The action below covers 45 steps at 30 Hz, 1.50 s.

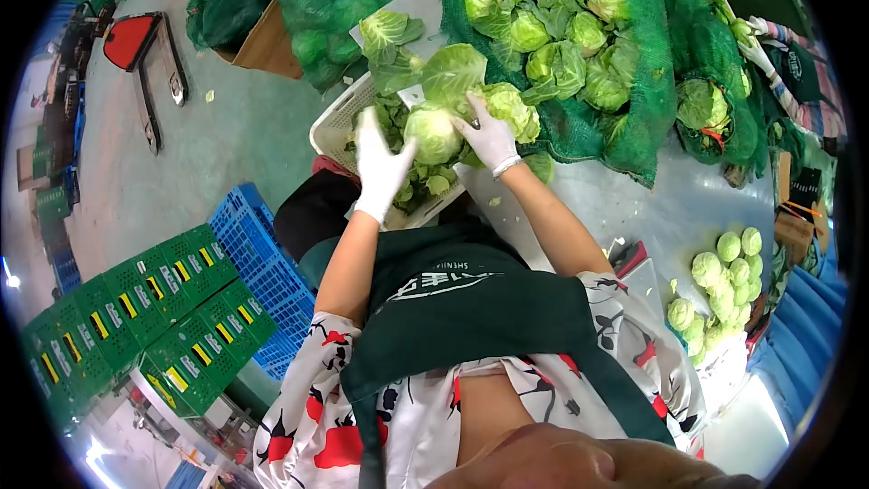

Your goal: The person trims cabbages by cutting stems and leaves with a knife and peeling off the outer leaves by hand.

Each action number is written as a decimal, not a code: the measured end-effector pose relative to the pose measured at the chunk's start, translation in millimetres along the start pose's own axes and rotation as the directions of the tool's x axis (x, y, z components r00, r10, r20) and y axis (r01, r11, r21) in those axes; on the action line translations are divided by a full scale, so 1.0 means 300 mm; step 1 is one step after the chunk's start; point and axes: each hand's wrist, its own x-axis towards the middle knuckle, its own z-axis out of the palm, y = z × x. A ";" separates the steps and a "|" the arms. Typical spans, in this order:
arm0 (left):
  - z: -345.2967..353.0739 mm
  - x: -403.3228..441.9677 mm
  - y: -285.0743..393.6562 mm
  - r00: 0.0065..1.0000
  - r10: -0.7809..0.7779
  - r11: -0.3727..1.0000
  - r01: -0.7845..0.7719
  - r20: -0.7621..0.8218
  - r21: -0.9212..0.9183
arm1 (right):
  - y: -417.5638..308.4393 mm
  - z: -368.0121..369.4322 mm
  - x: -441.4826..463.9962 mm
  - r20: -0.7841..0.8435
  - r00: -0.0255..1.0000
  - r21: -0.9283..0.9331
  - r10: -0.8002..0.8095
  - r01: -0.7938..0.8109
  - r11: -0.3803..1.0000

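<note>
A round pale-green cabbage [433, 134] is between my two white-gloved hands, above the near edge of the metal table and a crate of leaves. My left hand [382, 163] is at its left, fingers stretched upward and apart, thumb close to the cabbage. My right hand [491, 136] grips the cabbage's right side, its thumb against the head and a finger by a large loose leaf [453, 75]. The undersides of the fingers are partly hidden. Another cabbage [511, 111] lies just behind my right hand. More loose leaves [389, 41] are beyond the cabbage.
A white crate [328, 129] with trimmed leaves stands against me. Green mesh sacks [640, 127] of cabbages lie on the metal table [579, 208]. Small cabbages [721, 294] are piled at right. Another person's gloved hand [756, 52] is at far right. Green crates [145, 299] and a pallet jack [145, 59] are left.
</note>
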 end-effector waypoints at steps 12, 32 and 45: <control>0.084 0.028 0.133 0.917 -0.170 0.980 0.118 0.362 0.162 | -0.071 -0.010 -0.037 0.148 0.963 -0.103 -0.226 0.242 0.965; -0.126 -0.025 -0.033 0.813 -0.154 0.056 0.575 0.562 -0.816 | 0.131 0.013 0.079 -0.072 0.990 -0.149 -0.124 0.112 0.982; -0.261 0.025 0.308 0.959 0.240 0.771 -0.091 0.154 -0.630 | -0.101 -0.210 -0.097 0.576 0.768 0.812 -0.279 -0.578 0.086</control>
